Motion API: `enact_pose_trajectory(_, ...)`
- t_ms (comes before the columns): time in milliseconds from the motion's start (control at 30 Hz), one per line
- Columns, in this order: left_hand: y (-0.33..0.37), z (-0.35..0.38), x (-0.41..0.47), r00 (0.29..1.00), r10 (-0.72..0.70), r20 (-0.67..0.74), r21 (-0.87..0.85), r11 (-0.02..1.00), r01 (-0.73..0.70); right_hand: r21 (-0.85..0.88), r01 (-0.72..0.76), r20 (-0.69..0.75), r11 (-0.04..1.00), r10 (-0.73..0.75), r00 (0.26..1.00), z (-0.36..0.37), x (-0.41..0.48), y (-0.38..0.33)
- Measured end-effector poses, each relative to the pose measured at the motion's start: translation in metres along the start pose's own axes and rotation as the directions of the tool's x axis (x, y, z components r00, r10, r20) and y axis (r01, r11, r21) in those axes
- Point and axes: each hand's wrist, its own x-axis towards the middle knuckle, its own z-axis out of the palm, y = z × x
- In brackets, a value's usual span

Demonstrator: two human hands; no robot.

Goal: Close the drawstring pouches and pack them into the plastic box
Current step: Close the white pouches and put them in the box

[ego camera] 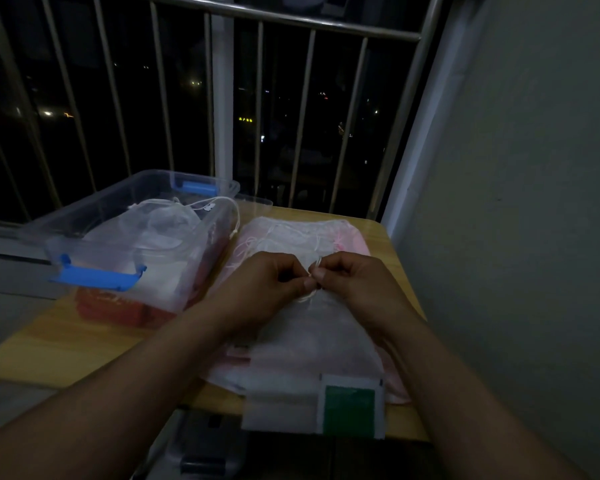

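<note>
A sheer white drawstring pouch lies flat on the small wooden table, on top of a pile of more white and pink pouches. My left hand and my right hand meet at the pouch's gathered mouth. Both pinch its white drawstring between thumb and fingers. To the left stands the clear plastic box with blue latches, open, and inside it lie white pouches with their strings draped over the rim.
A green and white packet shows inside the pouch's near end, which overhangs the table's front edge. A metal window railing runs behind the table, and a grey wall stands close on the right. The box's lid leans behind it.
</note>
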Motion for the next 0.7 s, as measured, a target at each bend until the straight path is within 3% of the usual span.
enact_pose_trajectory(233,0.001,0.0,0.0,0.999,-0.022,0.048,0.06,0.998,0.019,-0.06,0.027,0.001,0.998,-0.027,1.0,0.0,-0.001,0.002)
enact_pose_trajectory(467,0.004,0.002,0.002,1.0,0.021,-0.014,0.229,0.973,-0.017,-0.234,0.113,0.008,0.966,-0.115,0.993,0.01,-0.003,0.002)
enact_pose_trajectory(700,0.003,0.0,0.003,0.997,0.077,0.01,0.185,0.98,-0.078,-0.155,0.132,0.011,0.979,-0.132,0.991,0.015,-0.003,0.002)
